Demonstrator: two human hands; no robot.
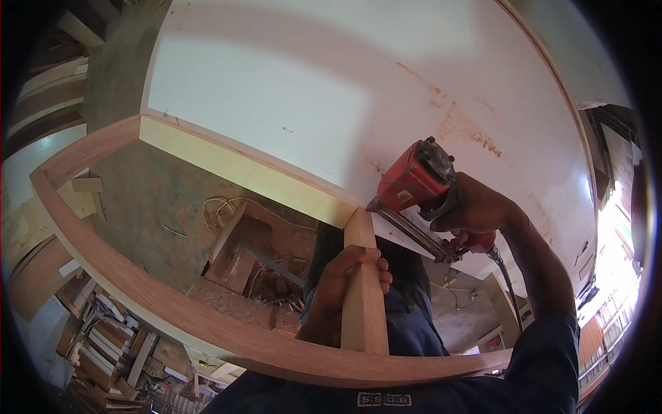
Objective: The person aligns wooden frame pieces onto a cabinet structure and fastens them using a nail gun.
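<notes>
In my right hand point(476, 203) is a red and black pneumatic nail gun point(417, 178), its nose against the far end of a short wooden crosspiece point(365, 303). My left hand point(352, 276) wraps round the middle of that crosspiece. The crosspiece spans a wooden frame point(186, 321), running from its near rail to the pale far rail point(248, 167). That far rail lies along the edge of a large white panel point(276, 83). An air hose point(509, 283) hangs from the gun's handle. My right palm and the grip's inner side are partly hidden.
Stacked wood offcuts point(103, 345) lie at the lower left, with more boards point(48, 103) at the upper left. Below the frame are a wooden box-like piece point(234, 241), scraps, and a coiled pale cord point(222, 207) on the floor. Brown smears point(476, 134) mark the panel.
</notes>
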